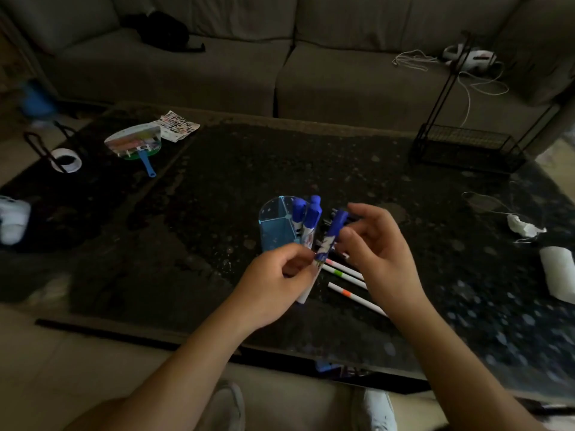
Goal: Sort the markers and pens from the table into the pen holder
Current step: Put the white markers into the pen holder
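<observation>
A translucent blue pen holder (pixel 277 225) stands mid-table on the dark table (pixel 217 188). Blue-capped markers (pixel 308 219) rise beside its right edge; I cannot tell whether they stand inside it. My left hand (pixel 277 281) grips the lower ends of a bunch of blue-capped markers, including one tilted marker (pixel 331 236). My right hand (pixel 373 244) hovers just right of that marker with fingers loosely spread, thumb near its barrel. Thin white pens (pixel 351 293) with coloured bands lie flat on the table beneath my right hand, partly hidden by it.
A black wire rack (pixel 466 147) stands at the table's back right. A hand fan (pixel 137 143) and a sticker sheet (pixel 177 127) lie at back left, a tape roll (pixel 66 160) further left. Crumpled tissues (pixel 525 228) lie right. A sofa (pixel 280 57) runs behind.
</observation>
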